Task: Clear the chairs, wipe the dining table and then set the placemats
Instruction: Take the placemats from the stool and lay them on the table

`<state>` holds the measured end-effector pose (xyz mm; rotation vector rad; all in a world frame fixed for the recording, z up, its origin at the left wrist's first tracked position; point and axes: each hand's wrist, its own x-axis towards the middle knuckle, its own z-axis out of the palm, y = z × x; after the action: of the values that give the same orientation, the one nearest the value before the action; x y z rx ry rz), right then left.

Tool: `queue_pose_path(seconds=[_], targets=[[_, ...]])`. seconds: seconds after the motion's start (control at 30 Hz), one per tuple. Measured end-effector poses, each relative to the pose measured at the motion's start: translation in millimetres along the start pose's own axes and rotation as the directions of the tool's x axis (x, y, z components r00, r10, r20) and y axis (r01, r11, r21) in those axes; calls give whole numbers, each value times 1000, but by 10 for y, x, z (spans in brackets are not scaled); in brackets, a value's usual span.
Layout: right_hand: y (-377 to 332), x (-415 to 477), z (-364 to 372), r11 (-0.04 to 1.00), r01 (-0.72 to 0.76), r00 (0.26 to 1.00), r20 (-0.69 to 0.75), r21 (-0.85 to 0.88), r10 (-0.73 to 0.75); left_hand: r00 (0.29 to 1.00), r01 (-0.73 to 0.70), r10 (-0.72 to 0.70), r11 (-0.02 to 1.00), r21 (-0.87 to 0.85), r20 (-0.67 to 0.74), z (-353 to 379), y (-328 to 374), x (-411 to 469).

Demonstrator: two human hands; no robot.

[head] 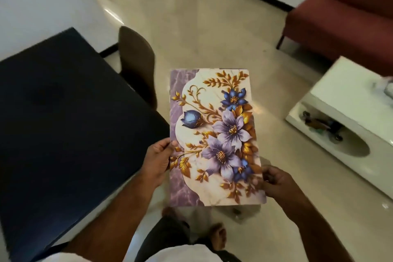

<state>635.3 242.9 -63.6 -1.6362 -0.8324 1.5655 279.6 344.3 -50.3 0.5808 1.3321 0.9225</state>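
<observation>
A rectangular placemat [214,134] printed with purple and blue flowers and gold leaves hangs in the air over the floor, its long side pointing away from me. My left hand [158,159] grips its left edge and my right hand [276,178] grips its near right edge. The dark blue dining table [63,117] fills the left side, its top bare. A brown chair [138,61] is pushed in at the table's far right side.
A red sofa [344,13] stands at the upper right. A white low table [344,112] with small items on its lower shelf sits to the right. Shiny cream floor [202,27] runs ahead between them. My bare feet show below.
</observation>
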Motion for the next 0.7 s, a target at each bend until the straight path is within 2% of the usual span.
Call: queue_pose_path(seconds=[0.1,0.3,0.4,0.53,0.7], targets=[[-436,306,430,997,63,995,78,-45,-59,996,-66,62,996,-57,-66,-405,210,-225],[-1004,816,1741,967,219,976,40,-132,-215,967,-167,129,972,-163,-221,-1391,413,-530],[-1133,964,2426,946,277,959,104,-168,-263,949,-204,134,951,-232,-285,-1948,496,-598],[-1214,1119,3197,919,313,947,154,-240,-282,899,-256,176,954,-155,-402,-2595,612,-624],[-1302,1356,4071,857,356,932,207,-373,-297,817,-247,186,968,-40,-546,-3243,743,-529]])
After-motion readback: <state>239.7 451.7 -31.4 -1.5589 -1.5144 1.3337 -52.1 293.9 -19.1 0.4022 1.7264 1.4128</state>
